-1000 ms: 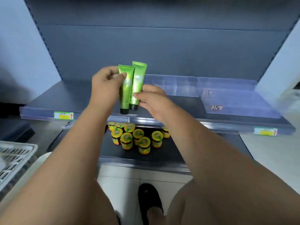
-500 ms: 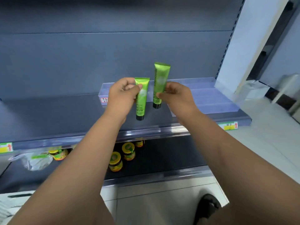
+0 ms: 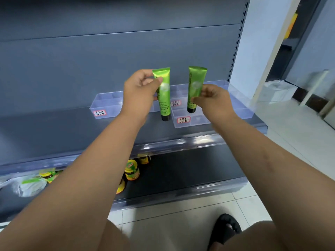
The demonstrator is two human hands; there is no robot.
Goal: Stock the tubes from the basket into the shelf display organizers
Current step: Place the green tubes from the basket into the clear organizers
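Note:
My left hand (image 3: 140, 91) grips a green tube with a black cap (image 3: 164, 98), cap down, above the grey shelf. My right hand (image 3: 213, 101) pinches a second green tube (image 3: 194, 87), also cap down, over a clear display organizer (image 3: 241, 113) with divided compartments. Another clear organizer (image 3: 107, 105) sits to the left behind my left hand. Each organizer carries a small red-framed label (image 3: 183, 120). The compartments I can see hold nothing. The basket is out of view.
The grey shelf (image 3: 54, 127) stretches left with a clear front rail (image 3: 181, 142). On the lower shelf stand several yellow-lidded jars (image 3: 132, 170) and a crumpled plastic bag (image 3: 30, 185). A white wall and tiled floor (image 3: 299, 142) lie to the right. My sandalled foot (image 3: 226, 229) is below.
The two tubes, held together a second ago, have been drawn apart, one in each hand. The view has swung right, bringing the organizers closer and the shelf's right end into sight.

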